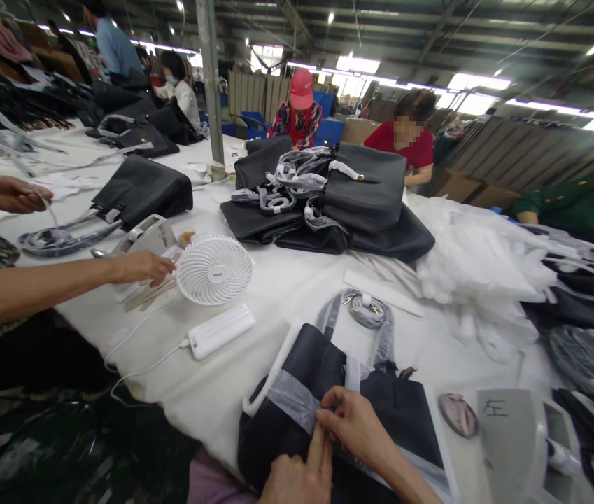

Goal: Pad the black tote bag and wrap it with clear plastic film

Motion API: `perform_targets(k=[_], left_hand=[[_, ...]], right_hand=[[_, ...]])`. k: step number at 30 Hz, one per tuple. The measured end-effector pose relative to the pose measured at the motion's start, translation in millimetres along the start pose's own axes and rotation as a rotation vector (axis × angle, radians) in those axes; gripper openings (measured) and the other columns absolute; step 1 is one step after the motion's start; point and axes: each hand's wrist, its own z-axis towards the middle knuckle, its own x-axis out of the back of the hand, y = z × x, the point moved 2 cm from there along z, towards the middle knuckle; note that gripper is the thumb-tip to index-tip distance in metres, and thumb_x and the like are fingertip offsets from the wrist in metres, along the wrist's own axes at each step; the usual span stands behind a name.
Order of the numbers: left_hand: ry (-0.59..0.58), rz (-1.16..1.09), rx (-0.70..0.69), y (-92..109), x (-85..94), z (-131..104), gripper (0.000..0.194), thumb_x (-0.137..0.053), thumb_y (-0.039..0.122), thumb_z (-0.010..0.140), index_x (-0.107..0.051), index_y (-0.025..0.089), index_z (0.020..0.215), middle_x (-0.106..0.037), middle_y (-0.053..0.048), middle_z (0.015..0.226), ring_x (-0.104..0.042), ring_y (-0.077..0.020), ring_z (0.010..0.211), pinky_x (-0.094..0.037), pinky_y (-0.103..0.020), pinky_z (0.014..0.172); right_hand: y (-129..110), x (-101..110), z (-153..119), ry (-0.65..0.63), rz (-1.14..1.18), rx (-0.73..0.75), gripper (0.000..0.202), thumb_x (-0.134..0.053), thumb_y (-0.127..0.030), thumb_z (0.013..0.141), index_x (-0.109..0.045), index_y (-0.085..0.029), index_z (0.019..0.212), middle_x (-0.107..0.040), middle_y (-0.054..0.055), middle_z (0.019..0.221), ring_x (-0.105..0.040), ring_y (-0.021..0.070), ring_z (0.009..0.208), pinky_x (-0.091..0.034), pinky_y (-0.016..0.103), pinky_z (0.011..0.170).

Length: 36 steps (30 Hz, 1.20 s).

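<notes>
A black handbag (406,409) lies on the white-covered table right in front of me. Clear plastic film (289,399) runs across its front, and its handles (385,339) are wrapped in the same kind of film. My right hand (357,427) pinches at the film near the bag's middle, thumb against forefinger. Just below, my left hand (299,476) presses two outstretched fingers on the bag beside that pinch. A coiled, wrapped strap (364,309) with gold clasps rests at the top of the bag. White padding (276,364) shows along the bag's left edge.
A white fan (215,271) and a power bank (222,330) with a cable stand left. A co-worker's hand (152,268) reaches beside the fan. Black bags (364,185) are piled beyond, with white plastic (485,259) to their right. A tape dispenser (517,427) and tape roll (459,415) lie right.
</notes>
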Motion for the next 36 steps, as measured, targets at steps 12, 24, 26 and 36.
perform_targets(k=[12,24,26,36], left_hand=[[-0.06,0.006,-0.188,-14.4,-0.4,-1.8,0.049,-0.044,0.029,0.092,-0.043,0.018,0.139,-0.044,-0.015,0.142,-0.065,-0.0207,0.054,-0.058,-0.036,0.039],[0.168,-0.106,-0.379,-36.6,21.4,9.0,0.068,-0.054,0.047,0.09,-0.034,0.006,0.14,-0.047,-0.014,0.141,-0.043,-0.0264,0.132,-0.044,-0.037,0.107],[0.152,-0.076,-0.397,-38.7,20.0,9.2,0.064,-0.053,0.046,0.091,-0.038,0.006,0.138,-0.049,-0.013,0.14,-0.045,-0.0252,0.13,-0.043,-0.035,0.107],[0.307,0.02,-0.407,-35.3,16.3,10.4,0.055,-0.053,0.05,0.09,-0.052,0.011,0.128,-0.058,-0.011,0.132,-0.055,-0.0254,0.121,-0.048,-0.034,0.098]], right_hand=[[4.2,-10.9,6.5,-0.02,-0.024,-0.06,0.015,-0.049,-0.012,0.081,-0.04,-0.023,0.076,-0.052,-0.008,0.041,-0.049,0.012,0.037,-0.033,0.021,0.041],[12.9,-7.5,8.2,0.119,-0.222,0.066,0.01,-0.049,-0.01,0.079,-0.051,-0.02,0.082,-0.049,-0.006,0.052,-0.047,0.0122,0.052,-0.031,0.025,0.056],[11.8,-7.4,4.3,0.132,-0.238,0.08,0.012,-0.046,-0.01,0.081,-0.051,-0.02,0.086,-0.051,-0.005,0.055,-0.048,0.0131,0.054,-0.033,0.026,0.059],[21.5,-8.9,0.3,0.12,-0.203,-0.054,0.014,-0.047,-0.019,0.086,-0.053,-0.019,0.099,-0.055,-0.005,0.054,-0.051,0.0121,0.045,-0.038,0.025,0.053]])
